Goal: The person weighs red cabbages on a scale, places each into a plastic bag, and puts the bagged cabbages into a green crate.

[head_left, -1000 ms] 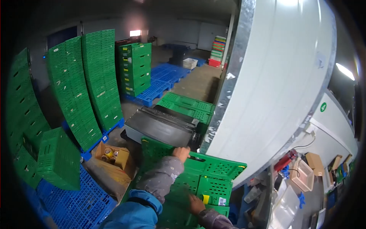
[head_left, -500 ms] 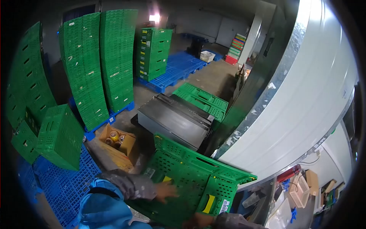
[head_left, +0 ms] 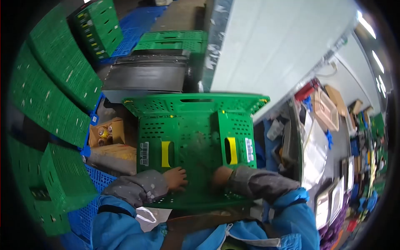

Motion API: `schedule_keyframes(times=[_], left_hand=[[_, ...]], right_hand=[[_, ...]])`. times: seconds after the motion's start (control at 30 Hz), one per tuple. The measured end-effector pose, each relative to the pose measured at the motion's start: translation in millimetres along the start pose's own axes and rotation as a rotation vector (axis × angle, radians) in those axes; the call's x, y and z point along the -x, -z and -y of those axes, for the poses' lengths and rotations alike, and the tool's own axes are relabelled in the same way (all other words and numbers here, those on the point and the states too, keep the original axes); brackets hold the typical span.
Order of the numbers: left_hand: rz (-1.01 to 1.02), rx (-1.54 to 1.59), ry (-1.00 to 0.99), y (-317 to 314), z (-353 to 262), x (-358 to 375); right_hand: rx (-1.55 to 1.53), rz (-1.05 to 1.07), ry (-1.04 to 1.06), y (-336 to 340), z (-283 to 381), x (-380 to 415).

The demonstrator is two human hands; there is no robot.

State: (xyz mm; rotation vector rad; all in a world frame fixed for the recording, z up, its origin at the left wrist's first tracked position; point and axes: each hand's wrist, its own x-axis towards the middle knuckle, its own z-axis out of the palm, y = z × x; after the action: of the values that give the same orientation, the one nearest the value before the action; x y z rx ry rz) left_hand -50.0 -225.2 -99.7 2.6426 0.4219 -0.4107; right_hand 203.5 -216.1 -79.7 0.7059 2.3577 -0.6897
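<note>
Green crate (head_left: pixel 196 156): directly in front of the body, nearly square to it, between the two forearms; its support cannot be made out
Rear panel (head_left: pixel 156 105): raised along the far edge of the crate, handle slot (head_left: pixel 196 100) at top centre; not held by either hand
Left side panel (head_left: pixel 155 135): bears a yellow strip (head_left: pixel 165 154) and a barcode; folded flat or standing, cannot tell
Right side panel (head_left: pixel 239 125): marked likewise; same uncertainty
Left hand (head_left: pixel 176 179): at the near end of the left side panel, fingers partly spread, nothing seen in their hold; firm contact not confirmed
Right hand (head_left: pixel 222 176): opposite, near the right side panel; fingers blurred, so opening and hold cannot be told
Change: left hand has left the rear panel's top edge, gripped one second ago; crate has gone from slanted to square in view, though the camera also turned
Effect on work: judged to be two-handed handling at the near half, one hand per side
Cardboard box (head_left: pixel 118 129): left of the crate, holding jar-like items (head_left: pixel 109 130)
Dark case (head_left: pixel 146 77): beyond the rear panel
White wall (head_left: pixel 271 50): beyond the crate's far right corner
Worktop (head_left: pixel 336 152): at right, apart from the crate, carrying a pale tray (head_left: pixel 326 110)
Green stacks (head_left: pixel 54 96): far left, near a blue pallet (head_left: pixel 104 178)
</note>
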Motion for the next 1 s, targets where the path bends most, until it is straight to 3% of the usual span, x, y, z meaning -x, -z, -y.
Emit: schedule_keyframes(times=[0.03,0.07,0.13,0.17,0.2,0.23,0.27,0.33,0.37,0.43,0.47,0.53,0.57,0.6,0.67,0.77,0.83,0.97,1.0], left_hand=[[0.211,0.007,0.123,10.2,-2.1,-6.8],[0.228,-0.013,0.102,17.8,-0.6,-3.8],[0.359,0.032,0.484,33.1,-1.6,5.8],[0.314,0.078,0.616,60.3,-10.2,24.4],[0.274,0.127,0.753,85.8,-17.5,56.7],[-0.037,0.04,0.714,74.8,-13.5,107.7],[-0.325,-0.307,0.453,50.5,7.5,158.9],[-0.015,-0.442,0.442,98.5,-4.9,186.6],[-0.008,-0.45,0.426,101.3,3.7,179.9],[0.45,-0.565,0.617,95.3,5.4,166.2],[0.463,-0.558,0.591,102.3,6.6,150.9],[0.383,0.336,0.832,142.9,-5.3,90.4],[0.182,0.494,0.706,147.3,-7.7,68.1],[-0.03,0.639,0.579,147.3,-10.6,45.7],[-0.458,0.565,0.318,132.0,-23.7,-10.4],[-0.504,0.326,0.52,103.2,-43.6,-80.4],[-0.381,0.084,0.701,68.4,-31.1,-102.6],[-0.309,0.031,0.651,16.1,6.7,-98.3],[-0.318,0.156,0.665,6.8,11.6,-92.2]], right_hand=[[-0.027,-0.129,-0.066,9.9,-2.0,13.3],[0.024,-0.132,-0.112,34.3,4.1,37.2],[0.085,-0.184,-0.224,63.5,-1.1,93.0],[0.143,-0.268,-0.282,63.1,-12.5,119.9],[-0.023,-0.448,-0.223,52.2,-29.3,141.1],[-0.01,-0.551,-0.184,52.2,-22.5,161.6],[-0.021,-0.559,-0.19,39.0,-34.5,172.1],[0.113,-0.665,-0.39,9.9,-51.1,186.3],[0.101,-0.67,-0.403,6.1,-59.7,188.6],[-0.068,-0.808,-0.339,13.4,-56.6,189.0],[-0.207,-0.937,-0.332,12.3,-52.1,190.2],[-0.528,-1.239,-0.312,5.2,-42.0,199.4],[-0.746,-1.307,-0.381,3.9,-29.1,209.3],[-0.715,-1.398,-0.439,0.7,-17.7,220.9],[-0.856,-1.503,-0.531,-30.9,-4.3,246.6],[-0.9,-1.512,-0.764,-101.7,16.2,279.8],[-0.892,-1.44,-0.879,-165.4,26.4,300.6],[-1.12,-1.273,-1.135,-259.7,61.6,336.0],[-1.143,-1.242,-1.176,-277.7,69.1,340.7]])
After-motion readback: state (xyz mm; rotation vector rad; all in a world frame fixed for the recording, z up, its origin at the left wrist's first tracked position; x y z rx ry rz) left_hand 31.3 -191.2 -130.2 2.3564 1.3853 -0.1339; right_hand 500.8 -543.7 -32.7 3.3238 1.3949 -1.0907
